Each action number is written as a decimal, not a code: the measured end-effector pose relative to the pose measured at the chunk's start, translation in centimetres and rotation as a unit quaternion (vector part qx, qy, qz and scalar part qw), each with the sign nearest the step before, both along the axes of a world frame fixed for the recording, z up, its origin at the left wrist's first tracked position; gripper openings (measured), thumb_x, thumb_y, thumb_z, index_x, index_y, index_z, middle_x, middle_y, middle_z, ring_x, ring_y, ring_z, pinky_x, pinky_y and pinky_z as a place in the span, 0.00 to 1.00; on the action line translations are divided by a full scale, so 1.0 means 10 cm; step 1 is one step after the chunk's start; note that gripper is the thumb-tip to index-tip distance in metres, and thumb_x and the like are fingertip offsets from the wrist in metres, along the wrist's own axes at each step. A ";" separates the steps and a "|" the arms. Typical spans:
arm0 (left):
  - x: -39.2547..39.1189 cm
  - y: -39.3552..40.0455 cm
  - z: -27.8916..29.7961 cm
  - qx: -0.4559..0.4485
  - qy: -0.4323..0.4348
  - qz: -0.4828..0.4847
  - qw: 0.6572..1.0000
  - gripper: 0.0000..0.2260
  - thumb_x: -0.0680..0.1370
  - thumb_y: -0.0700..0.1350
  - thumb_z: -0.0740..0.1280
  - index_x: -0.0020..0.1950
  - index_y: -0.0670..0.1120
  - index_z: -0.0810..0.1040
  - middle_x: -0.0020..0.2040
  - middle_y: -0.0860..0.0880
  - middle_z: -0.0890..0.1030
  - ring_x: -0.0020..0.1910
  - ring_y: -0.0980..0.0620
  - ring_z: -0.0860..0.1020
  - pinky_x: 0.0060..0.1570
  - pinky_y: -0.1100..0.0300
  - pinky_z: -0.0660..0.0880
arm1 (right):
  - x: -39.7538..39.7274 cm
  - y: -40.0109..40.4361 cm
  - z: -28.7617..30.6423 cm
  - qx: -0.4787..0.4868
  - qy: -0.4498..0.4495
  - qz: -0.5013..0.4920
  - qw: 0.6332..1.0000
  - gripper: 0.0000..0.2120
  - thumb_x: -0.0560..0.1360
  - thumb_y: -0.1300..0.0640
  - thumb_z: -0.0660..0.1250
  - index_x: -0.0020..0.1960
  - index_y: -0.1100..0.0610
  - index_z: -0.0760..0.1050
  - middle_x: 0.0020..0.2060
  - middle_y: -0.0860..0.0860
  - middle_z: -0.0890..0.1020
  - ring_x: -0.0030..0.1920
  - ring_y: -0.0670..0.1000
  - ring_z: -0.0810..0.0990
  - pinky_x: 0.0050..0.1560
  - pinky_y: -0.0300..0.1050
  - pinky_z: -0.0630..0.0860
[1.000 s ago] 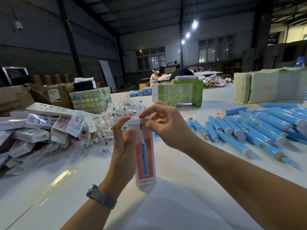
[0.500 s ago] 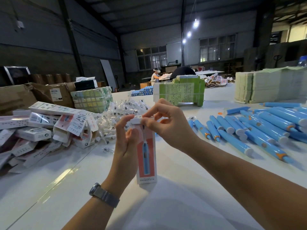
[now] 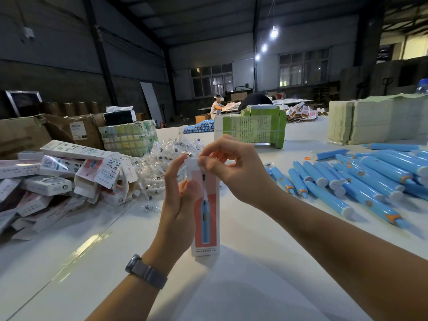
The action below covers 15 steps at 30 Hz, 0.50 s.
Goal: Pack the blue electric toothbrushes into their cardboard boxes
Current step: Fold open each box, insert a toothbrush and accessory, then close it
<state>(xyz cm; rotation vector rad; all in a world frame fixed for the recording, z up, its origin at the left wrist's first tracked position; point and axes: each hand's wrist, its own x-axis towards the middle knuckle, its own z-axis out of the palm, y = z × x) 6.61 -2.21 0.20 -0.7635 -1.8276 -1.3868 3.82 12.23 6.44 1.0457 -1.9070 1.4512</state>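
Box in hand: cardboard box (image 3: 205, 218) stands upright on the worktop (image 3: 243, 286); left hand (image 3: 178, 205) fingers curled round its side, right hand (image 3: 231, 167) fingers pinching the top flap.
Progress: this box looks nearly closed; flap-tucking remains.
Left to pack: loose blue toothbrushes (image 3: 361, 181) right; finished boxes (image 3: 58, 172) heaped left.
Change: box and hands barely shifted since earlier.

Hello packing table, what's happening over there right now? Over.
Left hand holds the upright box. Right hand pinches its top flap. Loose blue toothbrushes wait at right. Nothing in the way.
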 end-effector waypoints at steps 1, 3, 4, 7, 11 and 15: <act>0.00 0.00 0.00 0.000 -0.001 -0.001 1.000 0.18 0.84 0.49 0.52 0.67 0.72 0.60 0.50 0.65 0.79 0.50 0.56 0.81 0.44 0.65 0.79 | 0.00 0.00 0.00 -0.001 -0.007 0.006 1.000 0.03 0.75 0.62 0.72 0.43 0.55 0.81 0.38 0.46 0.77 0.38 0.40 0.75 0.41 0.32 0.71; 0.00 0.00 0.01 -0.007 -0.001 0.001 1.000 0.18 0.84 0.48 0.52 0.67 0.71 0.60 0.50 0.65 0.78 0.50 0.56 0.81 0.44 0.65 0.79 | 0.00 0.02 0.01 -0.003 -0.018 0.016 1.000 0.05 0.74 0.62 0.72 0.42 0.53 0.80 0.37 0.45 0.76 0.37 0.40 0.75 0.42 0.33 0.72; 0.00 0.01 0.01 -0.011 -0.001 0.003 1.000 0.19 0.84 0.47 0.52 0.67 0.71 0.60 0.50 0.66 0.78 0.50 0.56 0.81 0.44 0.65 0.79 | -0.01 0.02 0.02 -0.002 -0.022 0.020 1.000 0.06 0.74 0.62 0.71 0.41 0.52 0.80 0.37 0.44 0.76 0.37 0.41 0.75 0.42 0.35 0.73; 0.01 0.01 0.01 -0.014 0.000 0.003 1.000 0.19 0.84 0.46 0.51 0.66 0.71 0.60 0.49 0.67 0.77 0.50 0.57 0.81 0.44 0.65 0.79 | -0.01 0.04 0.06 0.008 -0.046 0.035 0.998 0.07 0.75 0.62 0.71 0.41 0.52 0.80 0.38 0.46 0.77 0.38 0.48 0.77 0.41 0.45 0.77; 0.02 0.00 0.01 -0.003 -0.020 -0.007 1.000 0.19 0.84 0.50 0.52 0.65 0.76 0.60 0.49 0.67 0.78 0.51 0.58 0.81 0.43 0.67 0.78 | -0.01 0.10 0.13 0.035 -0.068 0.049 0.996 0.08 0.76 0.62 0.69 0.41 0.51 0.78 0.38 0.52 0.80 0.42 0.59 0.81 0.36 0.45 0.80; 0.02 0.00 0.01 -0.002 -0.026 -0.004 1.000 0.18 0.83 0.51 0.52 0.64 0.75 0.62 0.48 0.64 0.79 0.49 0.56 0.82 0.43 0.65 0.80 | -0.01 0.12 0.15 0.045 -0.061 0.036 0.996 0.09 0.76 0.62 0.70 0.41 0.50 0.78 0.37 0.54 0.82 0.41 0.60 0.82 0.35 0.44 0.81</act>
